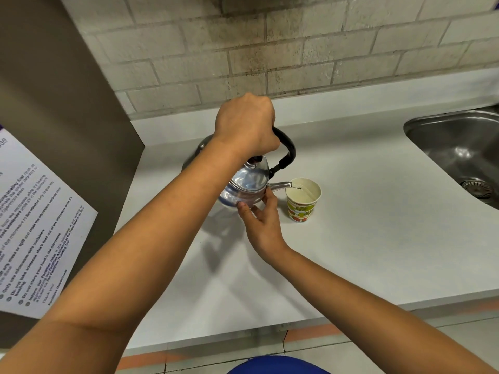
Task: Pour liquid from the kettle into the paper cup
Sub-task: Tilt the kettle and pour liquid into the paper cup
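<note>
A shiny steel kettle (247, 184) with a black arched handle hangs tilted to the right above the white counter. My left hand (247, 125) is closed around the top of that handle. My right hand (260, 220) touches the kettle's lower front with thumb and fingertips, just under the spout. The spout tip reaches over the rim of a paper cup (302, 202) with a fruit print, which stands upright on the counter. A thin stream of liquid runs from the spout into the cup.
A steel sink (459, 152) is set into the white counter (364, 238) at the right. A tall grey appliance side (67, 103) with a printed notice (35, 225) stands on the left. A brick wall runs behind. The counter's front edge is near me.
</note>
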A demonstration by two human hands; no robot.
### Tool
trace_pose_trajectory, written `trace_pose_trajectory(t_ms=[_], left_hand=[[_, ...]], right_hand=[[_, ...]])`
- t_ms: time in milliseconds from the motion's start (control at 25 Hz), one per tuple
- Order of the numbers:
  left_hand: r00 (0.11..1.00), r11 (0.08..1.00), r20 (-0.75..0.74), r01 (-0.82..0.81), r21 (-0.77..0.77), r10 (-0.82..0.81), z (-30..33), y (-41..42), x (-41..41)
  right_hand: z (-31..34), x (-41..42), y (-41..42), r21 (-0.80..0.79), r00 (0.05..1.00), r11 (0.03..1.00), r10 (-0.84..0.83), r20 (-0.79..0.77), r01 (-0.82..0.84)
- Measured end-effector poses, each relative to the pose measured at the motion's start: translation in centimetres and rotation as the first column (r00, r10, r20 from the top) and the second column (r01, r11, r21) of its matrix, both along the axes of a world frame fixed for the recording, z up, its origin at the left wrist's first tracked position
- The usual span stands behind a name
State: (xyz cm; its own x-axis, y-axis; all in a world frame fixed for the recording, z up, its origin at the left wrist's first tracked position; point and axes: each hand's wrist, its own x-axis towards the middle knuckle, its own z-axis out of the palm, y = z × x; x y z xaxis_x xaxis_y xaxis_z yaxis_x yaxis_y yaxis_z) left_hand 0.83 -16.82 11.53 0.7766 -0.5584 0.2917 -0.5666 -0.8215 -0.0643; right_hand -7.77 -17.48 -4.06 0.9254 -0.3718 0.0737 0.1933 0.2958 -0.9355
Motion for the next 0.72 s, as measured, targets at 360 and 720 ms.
trace_pose_trajectory(t_ms=[360, 720], left_hand=[[1.0, 1.0, -0.007, 0.015, 0.007, -0.015, -0.07, 0.1, 0.0], [1.0, 1.0, -0.004, 0.02, 0.012, -0.02, 0.13, 0.09, 0.0]], right_hand=[[0.06, 0.04, 0.33, 0.033, 1.0, 0.999, 0.005, -0.01, -0.004], [0.13, 0.35, 0.47, 0.059, 1.0, 0.998, 0.0, -0.023, 0.001]])
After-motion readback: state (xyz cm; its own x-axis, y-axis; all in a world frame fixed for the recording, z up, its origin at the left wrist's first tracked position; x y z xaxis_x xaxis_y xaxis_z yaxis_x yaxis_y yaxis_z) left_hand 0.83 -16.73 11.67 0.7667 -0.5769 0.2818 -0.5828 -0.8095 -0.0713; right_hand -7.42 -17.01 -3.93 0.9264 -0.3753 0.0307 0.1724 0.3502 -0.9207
